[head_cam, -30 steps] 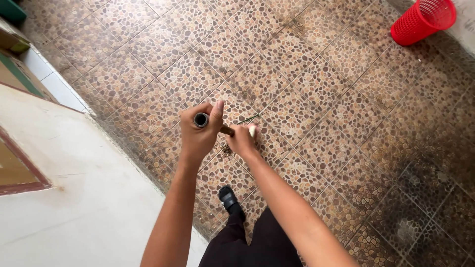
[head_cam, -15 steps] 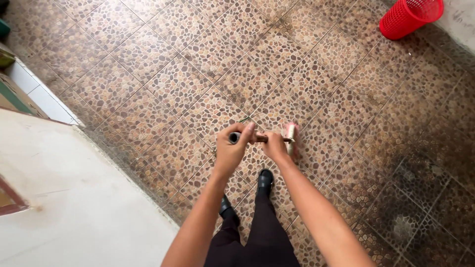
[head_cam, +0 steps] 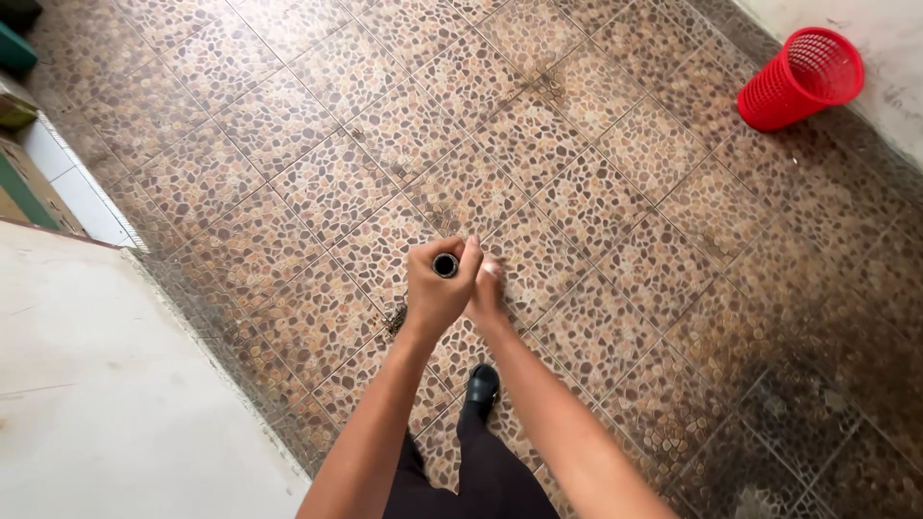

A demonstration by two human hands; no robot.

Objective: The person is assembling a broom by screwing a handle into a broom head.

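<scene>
My left hand (head_cam: 435, 288) is wrapped around the top of a dark hollow broom handle (head_cam: 445, 265), seen end-on. Just behind it my right hand (head_cam: 486, 293) grips the same handle lower down; the shaft and the broom head are hidden by my hands. A small pile of dark debris (head_cam: 395, 318) lies on the pebble-patterned tiled floor (head_cam: 596, 221) just left of my left hand. My black shoe (head_cam: 481, 384) stands on the tiles below the hands.
A red plastic mesh basket (head_cam: 801, 79) lies tipped at the top right by a pale wall. A white raised ledge (head_cam: 106, 404) fills the lower left. Boxes (head_cam: 24, 183) sit at the far left edge. Dark stains mark the tiles at lower right.
Both hands swung the handle right, then back left and closer together, so it now points straight up at the camera. The pink-white broom part seen earlier is hidden. The view shifted.
</scene>
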